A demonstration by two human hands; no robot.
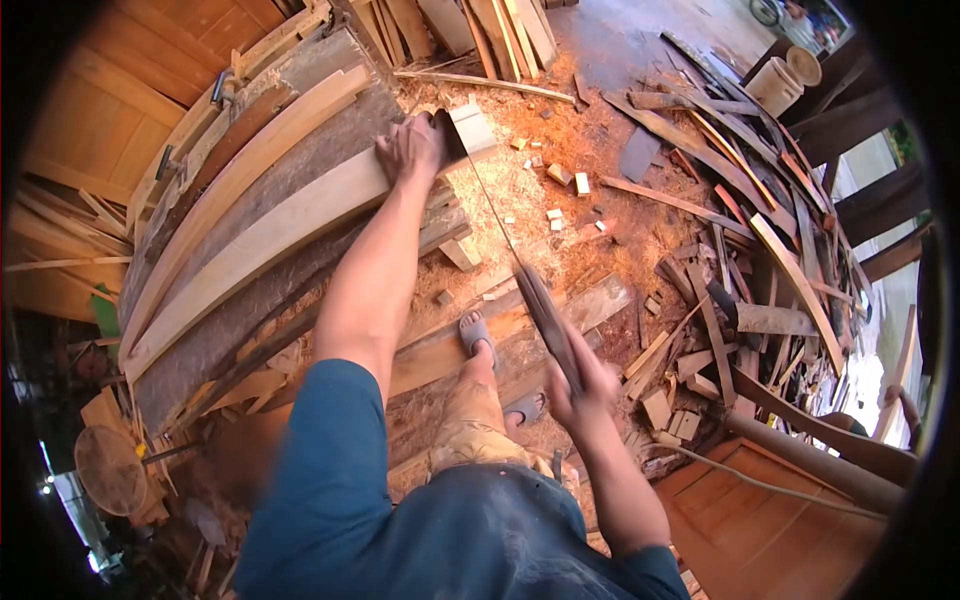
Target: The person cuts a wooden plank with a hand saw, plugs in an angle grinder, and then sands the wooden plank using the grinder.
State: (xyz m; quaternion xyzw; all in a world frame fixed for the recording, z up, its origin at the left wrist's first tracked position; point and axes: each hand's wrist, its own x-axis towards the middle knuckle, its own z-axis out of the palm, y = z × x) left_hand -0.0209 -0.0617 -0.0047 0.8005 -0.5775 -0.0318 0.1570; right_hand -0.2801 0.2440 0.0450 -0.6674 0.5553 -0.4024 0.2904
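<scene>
A pale, gently curved wooden board (290, 235) lies across the workbench, its end jutting out over the floor. My left hand (412, 150) is closed on the board near that end, fingers curled over it. A dark flat piece (451, 136) stands right beside those fingers; its kind is unclear. In my right hand (588, 384) is the dark handle of a handsaw (540, 312). The saw's thin blade, seen nearly edge-on, runs from the handle up to the board's end by my left hand. Whether its teeth are in the wood cannot be made out.
Another curved board (240, 160) lies farther back on the workbench (320, 125). Sawdust and small offcuts (556, 215) cover the floor. Scrap wood (740, 190) is heaped at right, near a wooden panel (755, 510). Thick planks (600, 298) lie by my sandalled feet. A round fan-like object (110, 470) stands lower left.
</scene>
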